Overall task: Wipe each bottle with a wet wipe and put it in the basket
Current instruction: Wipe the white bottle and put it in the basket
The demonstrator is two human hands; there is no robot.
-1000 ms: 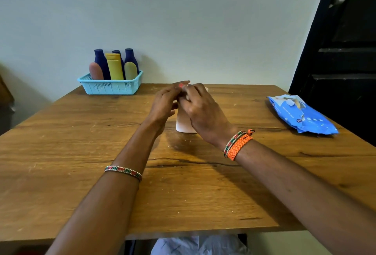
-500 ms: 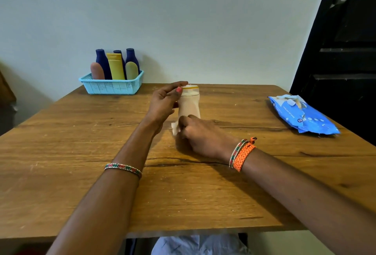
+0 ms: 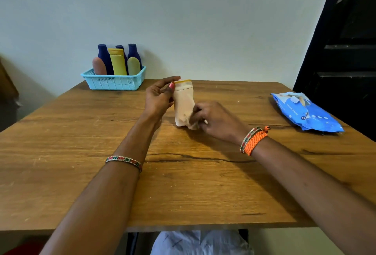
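Note:
A cream bottle [image 3: 183, 104] with a yellow-rimmed cap stands upright on the wooden table [image 3: 183, 183] near its middle. My left hand [image 3: 157, 100] grips it near the top from the left side. My right hand [image 3: 215, 120] presses a crumpled white wet wipe [image 3: 193, 125] against the bottle's lower right side. A light blue basket [image 3: 114, 81] sits at the far left by the wall, holding several bottles: dark blue, yellow, pink and pale green.
A blue pack of wet wipes [image 3: 305, 112] lies at the table's right edge. A dark door [image 3: 345, 51] stands behind it on the right. The pale wall runs along the table's far edge.
My right hand has moved down from the bottle's cap to its base and shifted right with the wipe. The left hand keeps hold of the top.

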